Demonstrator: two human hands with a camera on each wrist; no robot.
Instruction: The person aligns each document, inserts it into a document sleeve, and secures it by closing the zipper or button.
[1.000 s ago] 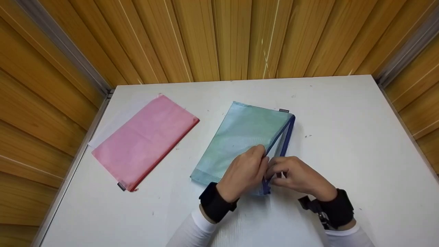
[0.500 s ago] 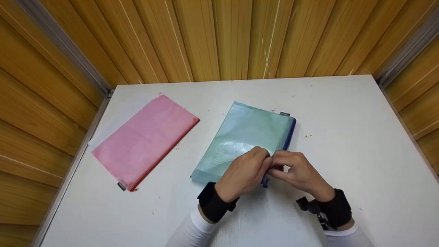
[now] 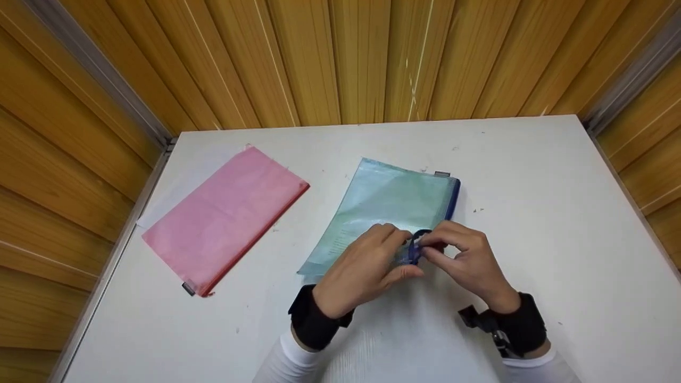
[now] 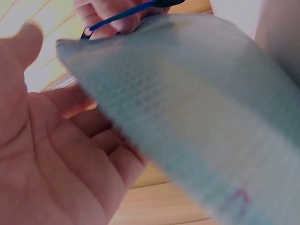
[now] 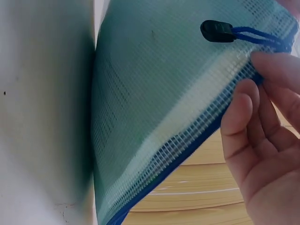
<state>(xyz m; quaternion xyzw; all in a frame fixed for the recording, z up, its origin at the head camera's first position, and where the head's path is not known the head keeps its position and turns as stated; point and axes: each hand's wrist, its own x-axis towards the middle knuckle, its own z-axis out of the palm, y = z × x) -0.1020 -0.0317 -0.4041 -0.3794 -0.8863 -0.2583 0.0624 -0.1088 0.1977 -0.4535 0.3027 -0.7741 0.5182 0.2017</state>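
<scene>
A green mesh zipper pouch (image 3: 393, 191) lies on the table, its near right corner lifted. My right hand (image 3: 468, 260) pinches the blue zipper edge at that corner between thumb and fingertips. At the same corner, my left hand (image 3: 362, 266) touches the pouch with its fingers, thumb held away from it; the left wrist view shows the open palm (image 4: 51, 159), with fingertips partly hidden behind the pouch. A blue zipper cord with a black tab (image 5: 218, 31) hangs against the mesh in the right wrist view. The zipper now looks closed along the visible far part.
A pink zipper pouch (image 3: 229, 218) with a red zipper lies flat at the left. Something white and thin (image 3: 181, 186) shows along its far left side. Wooden-look panels (image 3: 362, 64) stand behind the white table (image 3: 532, 213).
The gaping zipper side has come together under my right hand. My left hand has loosened its grip, its thumb moving away, and the pouch's near corner has risen.
</scene>
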